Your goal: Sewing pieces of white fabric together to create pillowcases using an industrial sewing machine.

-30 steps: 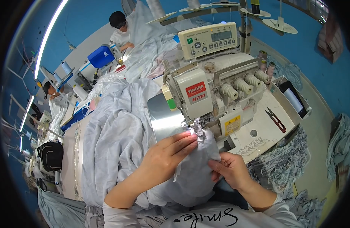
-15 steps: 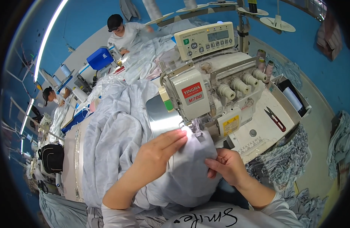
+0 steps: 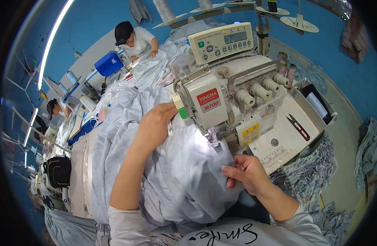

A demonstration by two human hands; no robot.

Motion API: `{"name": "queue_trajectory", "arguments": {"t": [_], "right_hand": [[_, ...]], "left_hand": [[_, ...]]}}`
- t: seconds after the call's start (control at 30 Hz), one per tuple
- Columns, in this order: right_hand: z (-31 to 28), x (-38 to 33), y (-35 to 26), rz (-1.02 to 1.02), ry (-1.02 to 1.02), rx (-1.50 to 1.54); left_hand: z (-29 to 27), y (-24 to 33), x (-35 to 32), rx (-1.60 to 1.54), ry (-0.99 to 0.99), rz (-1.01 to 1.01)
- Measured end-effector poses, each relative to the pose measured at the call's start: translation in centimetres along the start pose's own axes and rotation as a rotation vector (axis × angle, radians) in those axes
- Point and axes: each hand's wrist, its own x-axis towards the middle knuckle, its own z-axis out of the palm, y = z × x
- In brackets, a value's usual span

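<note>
A large heap of pale grey fabric (image 3: 188, 172) lies over the work surface and up to an overlock sewing machine (image 3: 207, 100). Its upper part covers the plate left of the machine head, and its edge runs under the lit presser foot area (image 3: 213, 137). My left hand (image 3: 155, 125) is on the far part of the fabric, beside the machine's cream and green button block (image 3: 180, 107). Its fingers are together, closed on a fold. Nearer to me, right of the presser foot, my right hand (image 3: 249, 174) pinches the fabric's right edge between thumb and fingers.
Thread snips (image 3: 298, 128) lie on the machine bed, by a side tray (image 3: 313, 102) holding a thread spool. A control panel (image 3: 221, 43) tops the machine. Crumpled cloth (image 3: 305, 168) hangs below right. One co-worker (image 3: 135, 41) handles cloth beyond; another sits far left.
My left hand has moved from beside the presser foot to the far left of the machine head, and fabric now covers the shiny plate. My right hand stays nearly in place.
</note>
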Motion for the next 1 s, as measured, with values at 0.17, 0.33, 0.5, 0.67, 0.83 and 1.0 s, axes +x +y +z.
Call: {"name": "queue_trajectory", "arguments": {"t": [0.17,0.33,0.5,0.67,0.83,1.0], "right_hand": [[0.0,-0.2,0.0,0.006,0.019,0.040],[-0.3,-0.6,0.0,-0.003,0.009,0.061],[-0.4,-2.2,1.5,0.235,-0.148,-0.321],[-2.6,-6.0,15.8,-0.270,-0.424,-0.977],[3.6,-3.5,21.3,0.597,-0.616,-0.784],[9.2,-1.1,28.6,0.533,-1.157,-0.788]], "left_hand": [[1.7,-3.6,1.5,0.072,0.035,-0.014],[2.3,-4.1,2.4,0.159,0.097,0.000],[3.4,-5.8,0.1,0.147,0.137,-0.164],[0.3,-4.4,-3.4,-0.308,0.246,-0.210],[-7.1,-1.1,-14.8,-0.645,0.270,-0.432],[-11.4,5.3,-29.9,-0.870,0.161,-0.885]]}}
